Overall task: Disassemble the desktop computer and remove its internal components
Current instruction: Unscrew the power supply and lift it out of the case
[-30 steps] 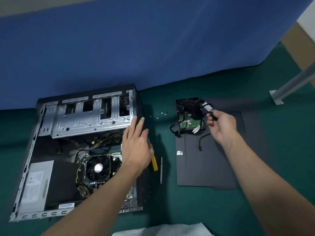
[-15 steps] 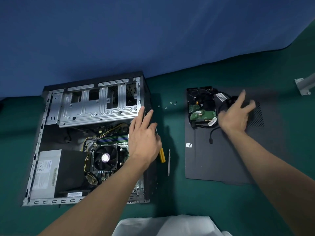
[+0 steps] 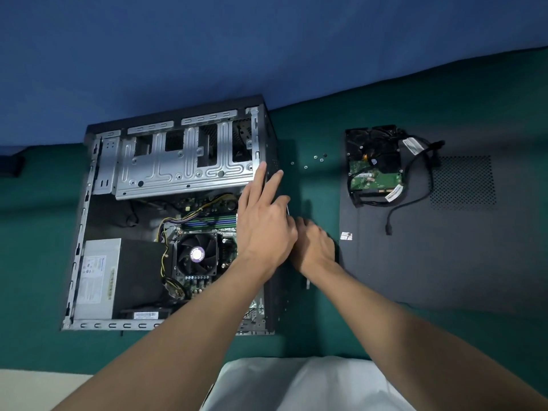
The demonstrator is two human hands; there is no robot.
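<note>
The open case (image 3: 178, 161) lies at centre left. The panel (image 3: 444, 247) lies flat at right, with the drive (image 3: 375, 161) on its upper left corner. The left hand (image 3: 264, 223) is over the case's right edge, fingers straight and slightly apart. The right hand (image 3: 314, 247) is just beside it; its fingers are hidden, so I cannot tell their state.

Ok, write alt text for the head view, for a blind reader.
A person's left hand is spread over the right edge of an open desktop computer case, while the right hand reaches to the mat beside it. A hard drive lies on the detached side panel.
</note>
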